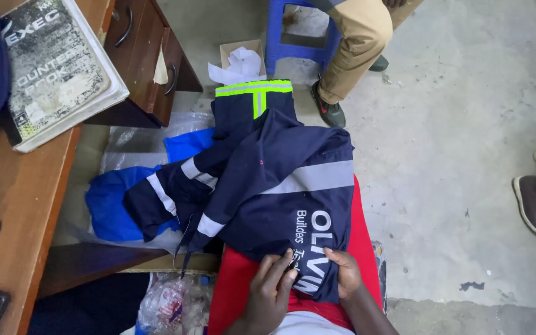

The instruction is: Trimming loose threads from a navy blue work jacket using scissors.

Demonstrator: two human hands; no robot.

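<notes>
— What were the hands doing?
— Both pinched the lower edge of a navy work jacket point(280, 186) with grey reflective bands: the left hand point(272, 284) and right hand point(344, 273) gripped the cloth near its white lettering.
— Where did the jacket lie?
— Across the person's red-clad lap point(238, 279), spilling over blue fabric point(110, 208) beside a wooden desk point(17, 205).

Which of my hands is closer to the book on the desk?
Left. The left hand lies on the book's side of the navy jacket; the right hand is farther.
</notes>
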